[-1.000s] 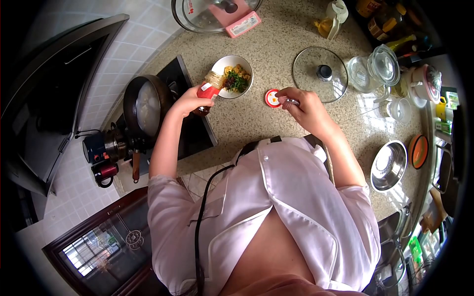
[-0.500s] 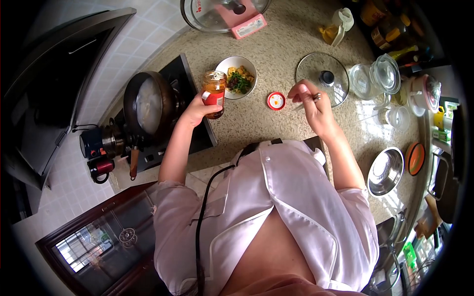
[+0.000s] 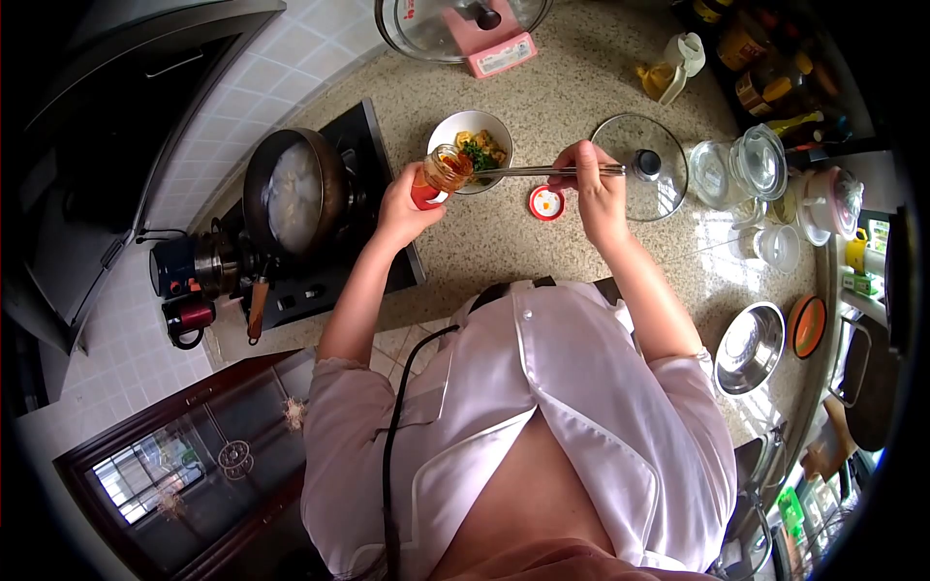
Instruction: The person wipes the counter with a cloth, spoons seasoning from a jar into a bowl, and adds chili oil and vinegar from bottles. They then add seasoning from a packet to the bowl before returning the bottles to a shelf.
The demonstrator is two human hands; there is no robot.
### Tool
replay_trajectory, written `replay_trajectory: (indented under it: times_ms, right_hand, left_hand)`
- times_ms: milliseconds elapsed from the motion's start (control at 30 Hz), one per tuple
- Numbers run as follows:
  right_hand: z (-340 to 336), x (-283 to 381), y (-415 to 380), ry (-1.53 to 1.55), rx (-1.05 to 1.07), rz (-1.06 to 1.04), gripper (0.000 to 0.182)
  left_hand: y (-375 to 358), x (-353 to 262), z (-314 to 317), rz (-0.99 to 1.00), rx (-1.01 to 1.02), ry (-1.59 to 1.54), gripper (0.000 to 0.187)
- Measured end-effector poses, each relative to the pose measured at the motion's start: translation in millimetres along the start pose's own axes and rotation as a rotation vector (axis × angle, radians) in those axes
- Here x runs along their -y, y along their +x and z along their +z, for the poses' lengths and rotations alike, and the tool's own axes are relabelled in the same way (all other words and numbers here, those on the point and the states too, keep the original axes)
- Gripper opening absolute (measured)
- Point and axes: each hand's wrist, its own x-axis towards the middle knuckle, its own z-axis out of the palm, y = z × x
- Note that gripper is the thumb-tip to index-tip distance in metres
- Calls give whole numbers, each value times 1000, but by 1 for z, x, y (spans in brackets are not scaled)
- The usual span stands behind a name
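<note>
My left hand (image 3: 403,211) is wrapped round a glass jar (image 3: 447,168) with a red label. The jar tilts to the right, its mouth at the near rim of a white bowl (image 3: 447,124). Inside that bowl lie chopped greens (image 3: 479,151) and yellowish food. Metal chopsticks (image 3: 528,171) are gripped in my right hand (image 3: 595,189) and lie almost level. Their tips reach the jar's mouth; how far they go in cannot be made out. Below the chopsticks, a red-and-white jar lid (image 3: 546,203) rests on the counter.
At left, a wok (image 3: 254,198) of cloudy, whitish contents stands on the black stove (image 3: 373,145). A glass pan lid (image 3: 620,131) lies right of my right hand. Farther right are glass bowls (image 3: 712,174) and a steel basin (image 3: 749,349). A pink scale (image 3: 502,55) stands at the back.
The jar has gone from nearly upright to tilted toward the right. My right hand has turned, bringing the chopsticks level and across to the jar's mouth.
</note>
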Motion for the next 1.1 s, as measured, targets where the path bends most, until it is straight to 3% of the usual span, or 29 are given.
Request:
replay_trajectory:
  times_ms: [67,300,433,533,600,800,1033,1100]
  right_hand:
    - [3,-10,2,112,-17,118,45]
    - [10,-38,9,213,-117,224,45]
    - [6,-39,13,223,-122,172,47]
    - [2,-35,19,401,-175,165,47]
    - [3,-28,22,298,-172,124,46]
    - [1,-35,24,130,-110,85,45]
    - [3,-38,19,17,22,-4,35]
    - [5,-33,16,-195,64,-107,34]
  left_hand:
    - [0,-14,-2,5,27,182,65]
    - [2,-15,-8,6,44,262,63]
    - [-2,-15,-8,9,19,409,62]
    - [-1,-14,-9,48,2,563,60]
    - [-2,-13,-8,56,18,634,59]
    - [-6,0,-2,26,2,497,59]
    - [-15,16,-2,3,-84,-13,69]
    - [-17,11,-3,-9,-89,-81,69]
